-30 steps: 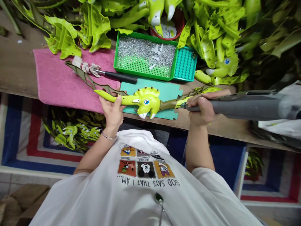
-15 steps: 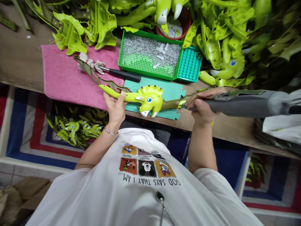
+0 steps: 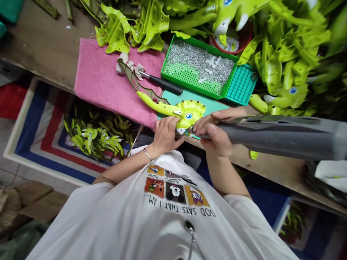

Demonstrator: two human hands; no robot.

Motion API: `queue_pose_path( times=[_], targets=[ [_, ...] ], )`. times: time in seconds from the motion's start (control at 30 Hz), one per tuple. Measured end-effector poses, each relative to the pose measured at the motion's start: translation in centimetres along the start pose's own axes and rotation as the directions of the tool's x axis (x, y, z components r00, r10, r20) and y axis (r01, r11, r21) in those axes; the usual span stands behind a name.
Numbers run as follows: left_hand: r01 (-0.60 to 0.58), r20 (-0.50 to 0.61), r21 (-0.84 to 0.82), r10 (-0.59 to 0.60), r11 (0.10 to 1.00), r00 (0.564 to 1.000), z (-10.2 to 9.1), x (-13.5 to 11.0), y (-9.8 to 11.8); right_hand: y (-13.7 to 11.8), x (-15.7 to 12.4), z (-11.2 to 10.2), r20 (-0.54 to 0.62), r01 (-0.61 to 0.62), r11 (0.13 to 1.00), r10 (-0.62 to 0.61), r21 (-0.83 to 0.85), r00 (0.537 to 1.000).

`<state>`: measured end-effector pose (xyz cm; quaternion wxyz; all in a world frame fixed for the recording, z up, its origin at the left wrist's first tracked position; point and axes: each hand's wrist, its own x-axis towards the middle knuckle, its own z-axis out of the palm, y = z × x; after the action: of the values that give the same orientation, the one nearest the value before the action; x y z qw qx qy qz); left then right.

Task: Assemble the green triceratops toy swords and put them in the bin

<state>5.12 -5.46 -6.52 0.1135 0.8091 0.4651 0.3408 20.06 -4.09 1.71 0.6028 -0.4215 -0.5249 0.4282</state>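
Observation:
A lime-green toy dinosaur piece point(image 3: 179, 110) with a frilled head and a blue eye lies across the teal mat point(image 3: 208, 105) at the bench's near edge. My left hand point(image 3: 166, 134) is closed on its underside just below the head. My right hand point(image 3: 214, 130) is wrapped round a long grey power screwdriver point(image 3: 273, 136), whose tip meets the toy beside the head. The two hands nearly touch.
A green tray of small silver screws point(image 3: 199, 68) sits behind the toy, with a teal tray point(image 3: 240, 85) beside it. A black-handled tool point(image 3: 162, 83) lies on a pink towel point(image 3: 108, 85). Heaps of green toy parts point(image 3: 284, 47) fill the back. A bin of finished toys point(image 3: 94, 137) is below.
My left hand slid along the toy from its tail toward the head. My right hand brought the screwdriver tip in from the toy's far end to beside the head. The view shifted.

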Motion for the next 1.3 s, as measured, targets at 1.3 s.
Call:
queue_pose_path(
  times=[1.3],
  targets=[
    [-0.095,-0.066,-0.132,0.087,0.987,0.994,-0.7,0.5,-4.4,2.3,8.9,-5.8,-0.536,0.324,0.918,-0.396,-0.227,0.746]
  ],
)
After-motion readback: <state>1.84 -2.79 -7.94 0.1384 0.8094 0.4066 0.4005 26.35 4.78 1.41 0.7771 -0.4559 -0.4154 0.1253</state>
